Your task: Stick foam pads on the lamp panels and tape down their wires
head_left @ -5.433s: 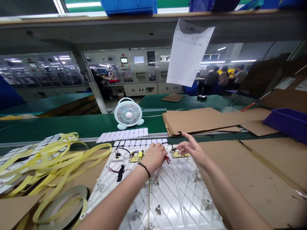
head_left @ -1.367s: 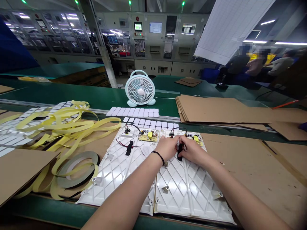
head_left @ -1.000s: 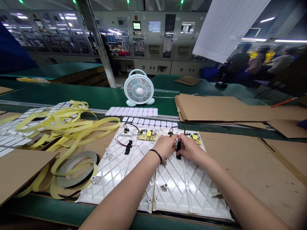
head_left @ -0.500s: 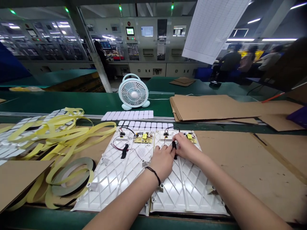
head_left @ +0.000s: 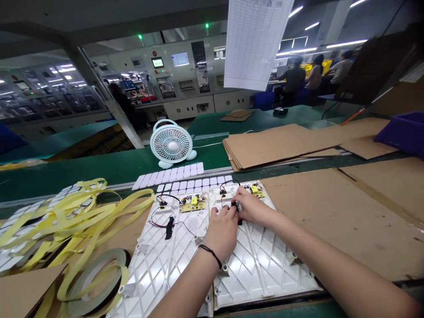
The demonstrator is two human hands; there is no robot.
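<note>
A green desk [head_left: 109, 165] lies ahead; a black tape strip [head_left: 240, 222], long axis pointing forward, sits under left hand [head_left: 222, 229] and right hand [head_left: 250, 207], both touching it, fingers narrowed.

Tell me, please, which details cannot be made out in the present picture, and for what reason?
In the head view:
Black strip: mostly covered by the left hand and right hand.
Hanging sheet: print too small to read; top cut off by the upper edge.
Left white panel: near side partly behind the left forearm and cut off by the lower edge.
Purple bin: cut off by the right edge.
</note>
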